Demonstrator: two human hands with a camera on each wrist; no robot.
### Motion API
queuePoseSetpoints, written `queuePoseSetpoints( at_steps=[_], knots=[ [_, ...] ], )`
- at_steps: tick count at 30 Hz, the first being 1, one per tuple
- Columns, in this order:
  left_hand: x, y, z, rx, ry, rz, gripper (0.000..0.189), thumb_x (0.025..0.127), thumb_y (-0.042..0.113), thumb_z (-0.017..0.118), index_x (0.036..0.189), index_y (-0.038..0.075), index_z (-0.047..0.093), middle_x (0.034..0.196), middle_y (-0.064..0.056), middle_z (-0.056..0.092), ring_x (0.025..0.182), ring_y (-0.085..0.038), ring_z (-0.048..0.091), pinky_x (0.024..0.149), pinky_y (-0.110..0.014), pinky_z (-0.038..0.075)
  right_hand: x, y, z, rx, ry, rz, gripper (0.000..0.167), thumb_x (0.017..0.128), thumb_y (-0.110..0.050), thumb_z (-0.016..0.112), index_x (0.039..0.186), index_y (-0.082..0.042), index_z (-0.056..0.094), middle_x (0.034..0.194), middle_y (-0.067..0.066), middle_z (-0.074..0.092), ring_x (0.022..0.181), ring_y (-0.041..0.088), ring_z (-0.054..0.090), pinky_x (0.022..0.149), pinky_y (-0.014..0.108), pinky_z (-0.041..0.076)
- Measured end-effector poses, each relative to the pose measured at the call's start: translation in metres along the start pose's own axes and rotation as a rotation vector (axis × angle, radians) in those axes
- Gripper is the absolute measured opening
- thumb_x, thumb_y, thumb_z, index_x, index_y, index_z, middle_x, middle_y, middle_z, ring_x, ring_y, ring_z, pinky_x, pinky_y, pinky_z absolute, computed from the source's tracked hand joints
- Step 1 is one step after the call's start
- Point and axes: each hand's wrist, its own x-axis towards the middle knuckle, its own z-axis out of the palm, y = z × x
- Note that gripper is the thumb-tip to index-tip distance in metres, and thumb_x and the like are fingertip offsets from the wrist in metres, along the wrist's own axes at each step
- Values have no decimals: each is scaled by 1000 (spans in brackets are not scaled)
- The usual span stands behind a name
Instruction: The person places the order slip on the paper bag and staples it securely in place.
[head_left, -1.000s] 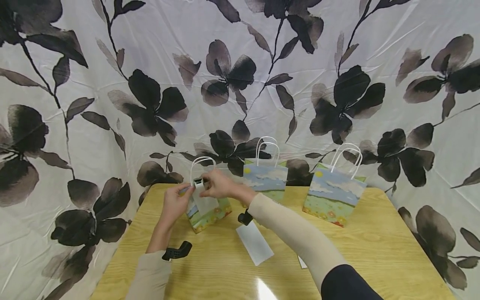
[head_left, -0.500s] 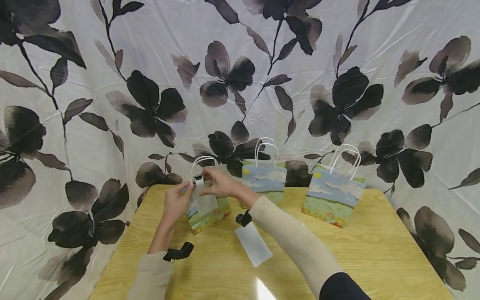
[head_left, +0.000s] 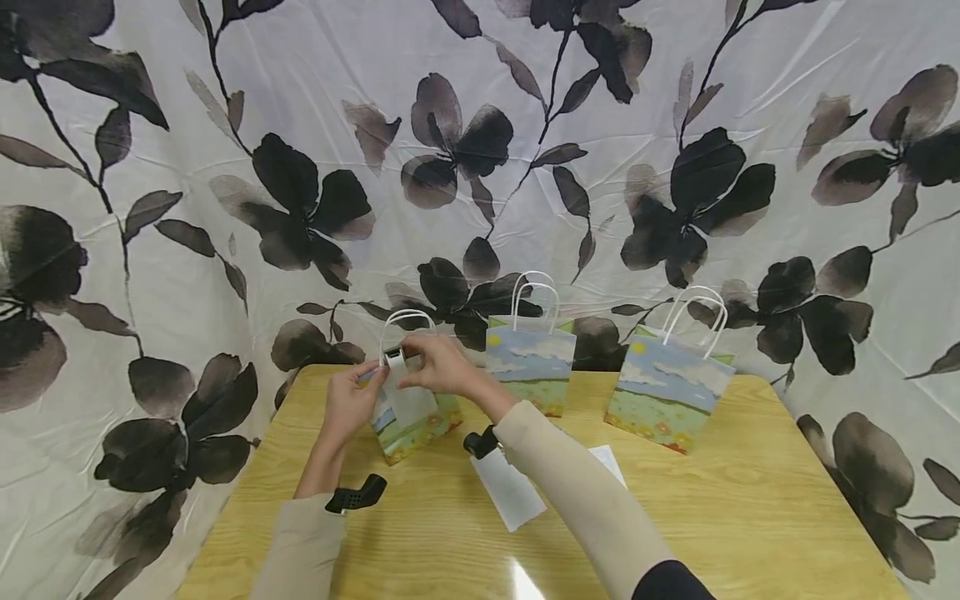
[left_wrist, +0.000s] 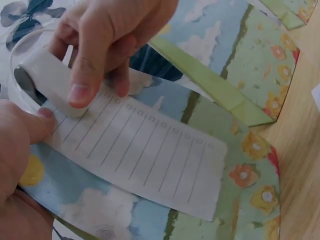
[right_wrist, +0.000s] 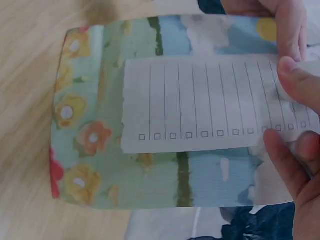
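Observation:
A paper gift bag point(head_left: 442, 421) painted with sky and flowers leans back at the table's left, white handles up. Against its front lies a white lined checklist sheet point(left_wrist: 145, 150) with small boxes along one edge. My right hand point(head_left: 442, 364) grips a small white stapler point(left_wrist: 50, 82) between thumb and fingers, over the sheet's upper end at the bag's rim. With the thumb on the sheet's corner, my left hand point(head_left: 352, 404) pinches sheet and bag together at the top edge. The stapler's dark end faces up, and its jaws are hidden behind fingers and paper.
Two matching gift bags, one in the middle point(head_left: 528, 358) and one at the right point(head_left: 667, 383), stand along the table's back. A white sheet point(head_left: 510, 492) lies below my right wrist; another sheet point(head_left: 609, 462) shows past the sleeve. A floral cloth point(head_left: 450, 167) hangs behind.
Both hands stay at the bag's rim, the stapler tipping slightly. My right forearm has shifted a little left, and the sheet beyond the sleeve shows more.

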Motion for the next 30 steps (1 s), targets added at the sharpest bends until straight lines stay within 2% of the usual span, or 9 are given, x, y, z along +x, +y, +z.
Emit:
queuePoseSetpoints(
  at_steps=[4, 5, 11, 14, 17, 20, 23, 27, 30],
  knots=[
    [1, -3, 1, -3, -9, 8, 22, 94, 14, 67, 107, -3, 73, 104, -18, 70, 90, -30, 67, 66, -22, 51, 0, 4, 1, 48, -7, 8, 41, 74, -27, 87, 109, -14, 69, 105, -2, 71, 96, 7, 65, 75, 19, 48],
    [1, -4, 2, 1, -1, 13, 22, 94, 13, 67, 107, -4, 73, 104, -18, 70, 92, -29, 67, 67, -21, 50, 1, 4, 0, 19, -22, 6, 42, 75, -29, 86, 111, -15, 69, 106, -3, 71, 97, 8, 65, 77, 20, 48],
    [1, -5, -1, -32, 34, -37, 23, 94, 13, 66, 108, -5, 72, 107, -19, 69, 88, -19, 65, 64, -17, 48, 7, -8, -5, -401, -146, -29, 49, 86, -52, 69, 121, -18, 61, 105, -6, 70, 84, 11, 66, 66, 27, 49],
    [3, -4, -2, -32, -9, -40, 26, 96, 17, 64, 111, -4, 71, 106, -19, 69, 84, -17, 65, 64, -20, 49, 6, -8, -5, -447, -163, -60, 47, 88, -50, 67, 120, -15, 58, 94, -4, 69, 72, 11, 64, 58, 26, 46],
    [5, -3, -3, -49, -56, -57, 29, 98, 19, 62, 114, -4, 70, 109, -19, 68, 91, -22, 64, 67, -21, 50, 4, -6, -6, -392, -147, -89, 43, 89, -45, 68, 117, -14, 58, 90, -3, 68, 67, 10, 62, 57, 24, 44],
    [4, -3, -3, -71, -71, -84, 30, 98, 19, 62, 116, -3, 69, 113, -18, 67, 97, -24, 63, 70, -21, 50, 2, -4, -5, -252, -128, -79, 41, 88, -38, 73, 118, -14, 60, 101, -1, 71, 73, 8, 64, 64, 21, 46],
    [3, -2, -1, -90, -71, -98, 29, 97, 18, 62, 116, -4, 69, 113, -19, 67, 99, -26, 63, 72, -21, 50, 0, -2, -4, -39, -124, -5, 42, 85, -31, 77, 122, -14, 63, 115, 2, 69, 68, 6, 66, 64, 19, 50],
    [3, -1, 1, -101, -62, -88, 29, 98, 17, 62, 116, -5, 68, 113, -20, 67, 99, -26, 63, 73, -21, 50, 0, 2, 0, 166, -103, 93, 45, 83, -24, 80, 123, -14, 64, 119, 6, 67, 53, 8, 63, 53, 20, 51],
    [4, -2, 2, -115, -54, -80, 27, 97, 14, 62, 115, -5, 69, 111, -20, 67, 97, -23, 64, 72, -20, 51, 0, 4, 3, 132, -66, 75, 45, 81, -26, 82, 121, -15, 66, 115, 2, 69, 68, 3, 65, 62, 17, 50]
  ],
)
